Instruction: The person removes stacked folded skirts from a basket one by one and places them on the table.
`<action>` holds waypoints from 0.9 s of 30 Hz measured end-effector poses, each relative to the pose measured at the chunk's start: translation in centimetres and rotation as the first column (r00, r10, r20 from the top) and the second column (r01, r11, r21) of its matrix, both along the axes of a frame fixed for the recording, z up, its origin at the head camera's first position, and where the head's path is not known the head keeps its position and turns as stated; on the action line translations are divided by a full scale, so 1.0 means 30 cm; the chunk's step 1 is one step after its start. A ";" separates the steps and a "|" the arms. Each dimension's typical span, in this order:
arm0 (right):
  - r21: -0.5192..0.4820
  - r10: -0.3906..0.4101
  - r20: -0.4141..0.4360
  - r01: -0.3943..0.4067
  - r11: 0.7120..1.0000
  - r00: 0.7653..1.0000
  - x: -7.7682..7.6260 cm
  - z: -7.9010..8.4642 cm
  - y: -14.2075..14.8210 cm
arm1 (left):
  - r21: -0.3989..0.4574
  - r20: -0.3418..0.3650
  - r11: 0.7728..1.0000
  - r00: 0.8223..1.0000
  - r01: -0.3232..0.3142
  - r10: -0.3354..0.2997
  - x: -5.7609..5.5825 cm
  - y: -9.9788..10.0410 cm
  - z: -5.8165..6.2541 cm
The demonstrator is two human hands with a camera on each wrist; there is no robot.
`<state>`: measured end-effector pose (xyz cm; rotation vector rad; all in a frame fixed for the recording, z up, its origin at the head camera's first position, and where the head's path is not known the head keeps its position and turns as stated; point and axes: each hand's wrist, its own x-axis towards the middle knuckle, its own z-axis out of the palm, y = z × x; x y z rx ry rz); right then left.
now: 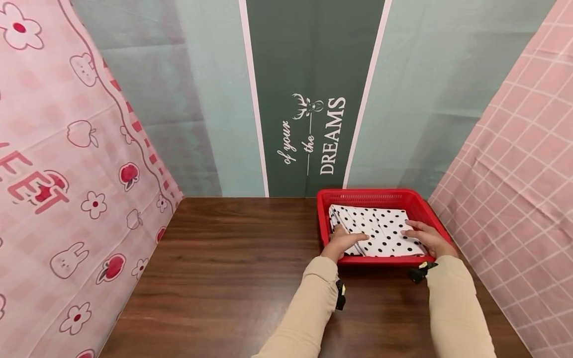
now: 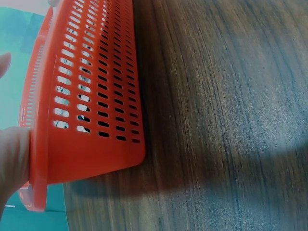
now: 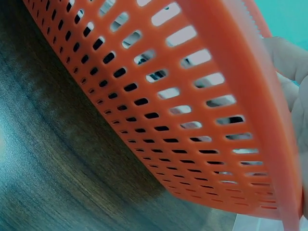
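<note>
A folded white cloth with black dots (image 1: pixel 380 226) lies inside a red plastic basket (image 1: pixel 330 195). My left hand (image 1: pixel 343 242) reaches over the basket's near left corner, its thumb stretched across the cloth and its other fingers at the cloth's left edge. On the opposite side, my right hand (image 1: pixel 429 238) extends over the near right rim, fingers and thumb spread at the cloth's right edge. Both wrist views look at the perforated basket wall (image 2: pixel 96 96) from outside, with part of the right hand (image 3: pixel 293 72) beyond the rim. White cloth shows through the slots.
The basket stands on a brown wood-grain table (image 1: pixel 224 273), near its back right corner. A green printed curtain (image 1: pixel 313 49) hangs behind. Pink fabric with drawings (image 1: pixel 89 149) borders the left, and a pink checked sheet (image 1: pixel 528 174) borders the right.
</note>
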<state>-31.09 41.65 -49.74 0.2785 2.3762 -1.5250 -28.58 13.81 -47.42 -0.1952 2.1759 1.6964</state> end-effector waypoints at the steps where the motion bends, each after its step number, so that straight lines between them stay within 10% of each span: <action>1: 0.005 0.006 0.000 -0.006 1.000 1.000 -0.001 -0.001 0.002 | -0.006 -0.003 1.000 1.000 -0.006 0.006 -0.001 0.001 -0.002; 11: -0.084 0.028 0.025 -0.026 0.996 0.999 -0.007 -0.010 0.014 | 0.091 0.039 0.995 0.998 0.048 -0.052 -0.002 0.004 -0.007; 27: -0.212 0.053 -0.047 -0.061 0.975 0.998 0.005 -0.023 0.030 | -0.210 -0.305 0.975 0.952 -0.079 0.012 -0.015 0.031 -0.035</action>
